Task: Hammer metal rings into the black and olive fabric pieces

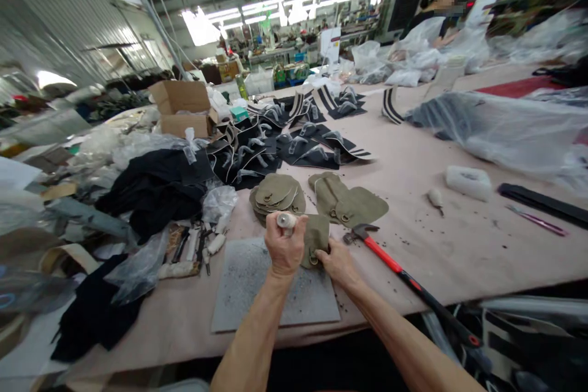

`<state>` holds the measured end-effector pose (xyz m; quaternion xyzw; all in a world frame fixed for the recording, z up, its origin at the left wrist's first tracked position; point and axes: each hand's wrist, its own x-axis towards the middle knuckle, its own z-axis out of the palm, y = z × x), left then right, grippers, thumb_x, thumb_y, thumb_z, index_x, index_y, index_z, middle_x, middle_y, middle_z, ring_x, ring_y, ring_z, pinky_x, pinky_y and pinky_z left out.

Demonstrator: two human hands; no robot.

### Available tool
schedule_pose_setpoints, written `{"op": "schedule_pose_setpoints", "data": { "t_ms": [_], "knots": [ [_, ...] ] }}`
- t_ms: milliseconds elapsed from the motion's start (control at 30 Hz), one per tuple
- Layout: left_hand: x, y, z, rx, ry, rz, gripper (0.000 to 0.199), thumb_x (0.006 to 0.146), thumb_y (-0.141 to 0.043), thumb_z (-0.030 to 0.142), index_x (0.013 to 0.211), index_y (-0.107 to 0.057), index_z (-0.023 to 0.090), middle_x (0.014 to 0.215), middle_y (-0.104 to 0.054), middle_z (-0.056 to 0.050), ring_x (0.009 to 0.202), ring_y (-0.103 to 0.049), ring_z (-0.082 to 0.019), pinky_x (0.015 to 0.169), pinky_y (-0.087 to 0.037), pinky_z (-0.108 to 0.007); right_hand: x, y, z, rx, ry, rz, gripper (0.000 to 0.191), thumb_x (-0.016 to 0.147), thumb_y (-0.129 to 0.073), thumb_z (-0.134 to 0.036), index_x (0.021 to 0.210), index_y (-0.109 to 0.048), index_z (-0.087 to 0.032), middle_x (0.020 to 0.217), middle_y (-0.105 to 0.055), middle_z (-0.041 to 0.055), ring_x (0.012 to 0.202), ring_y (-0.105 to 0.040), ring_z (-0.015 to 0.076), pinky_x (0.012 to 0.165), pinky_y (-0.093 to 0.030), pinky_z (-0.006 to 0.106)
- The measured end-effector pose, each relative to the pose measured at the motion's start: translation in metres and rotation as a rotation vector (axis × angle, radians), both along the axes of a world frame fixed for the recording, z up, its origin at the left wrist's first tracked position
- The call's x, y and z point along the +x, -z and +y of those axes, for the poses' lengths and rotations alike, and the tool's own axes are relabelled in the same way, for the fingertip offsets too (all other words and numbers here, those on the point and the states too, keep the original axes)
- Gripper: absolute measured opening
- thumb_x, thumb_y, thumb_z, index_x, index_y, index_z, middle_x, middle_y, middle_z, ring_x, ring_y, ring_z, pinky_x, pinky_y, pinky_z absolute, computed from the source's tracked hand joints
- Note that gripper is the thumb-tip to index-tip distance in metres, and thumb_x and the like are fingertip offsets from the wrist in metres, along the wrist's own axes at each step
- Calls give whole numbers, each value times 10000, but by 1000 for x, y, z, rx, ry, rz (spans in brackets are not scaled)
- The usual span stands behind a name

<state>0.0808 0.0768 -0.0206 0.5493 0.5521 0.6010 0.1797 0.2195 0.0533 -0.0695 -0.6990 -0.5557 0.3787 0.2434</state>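
My left hand (285,245) is closed in a fist around an upright tool with a white-wrapped handle (286,221); its lower end is hidden. Beneath and beside that fist is an olive fabric piece (318,231) with a small metal ring, over the far right part of a grey board (248,294). The fingers of my right hand (337,262) pinch this piece at its right edge by the ring. Just beyond lie a stack of similar olive pieces (275,190) and a few overlapping ones (356,203). A claw hammer (390,262) with a red and black handle rests to the right.
Black panels (307,150) with wrapped straps spread behind. At left are dark cloth (156,190), a tool tray (184,263) and a cardboard box (181,104). Rightward lie a white-handled pointed tool (435,198), a white block (468,182) and tweezers (539,222). A person (434,12) is at the back.
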Motion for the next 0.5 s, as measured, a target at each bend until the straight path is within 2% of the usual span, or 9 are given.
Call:
{"op": "schedule_pose_setpoints", "data": {
  "t_ms": [67,100,167,233,333,433,500],
  "knots": [
    [-24,-5,-1,-61,45,-11,329,840,-714,480,905,-527,217,803,-651,-17,696,-621,-156,685,-527,-256,6,-8,2,67,14,70,119,804,-546,-241,871,-634,-198,880,-723,55,859,-669,213,710,-493,284],
    [-37,0,-4,-114,58,-17,316,835,-714,471,882,-538,212,783,-654,-15,689,-630,-160,675,-532,-257,8,-15,6,84,25,117,104,804,-546,-249,856,-622,-200,841,-711,43,808,-662,202,668,-497,277],
    [-62,21,-12,-240,43,-38,301,822,-705,465,823,-551,207,725,-665,-16,667,-655,-180,646,-545,-273,12,-35,22,95,57,235,73,801,-563,-273,805,-584,-203,732,-666,15,658,-618,172,539,-473,254],
    [-79,47,-19,-335,25,-148,324,827,-671,507,828,-561,202,718,-692,-31,657,-688,-208,627,-572,-308,10,-63,49,109,89,360,97,780,-603,-272,744,-539,-208,634,-604,-18,534,-550,138,427,-415,228],
    [-87,70,-23,-395,34,-253,385,815,-663,564,872,-564,197,750,-717,-52,672,-717,-236,605,-601,-346,-6,-112,102,175,140,519,130,748,-653,-205,715,-527,-201,616,-595,-27,509,-543,117,394,-409,203],
    [-85,71,-21,-396,35,-268,393,819,-656,571,879,-557,196,750,-716,-58,680,-721,-239,573,-608,-346,-34,-150,153,215,200,713,111,789,-645,-172,789,-537,-194,698,-637,-22,554,-586,109,425,-466,201],
    [-83,66,-19,-390,27,-289,385,834,-638,567,886,-551,195,752,-717,-60,658,-716,-231,558,-610,-344,-56,-158,176,177,202,732,79,859,-601,-188,849,-524,-199,748,-654,-28,582,-605,94,467,-500,196]
  ]
}}
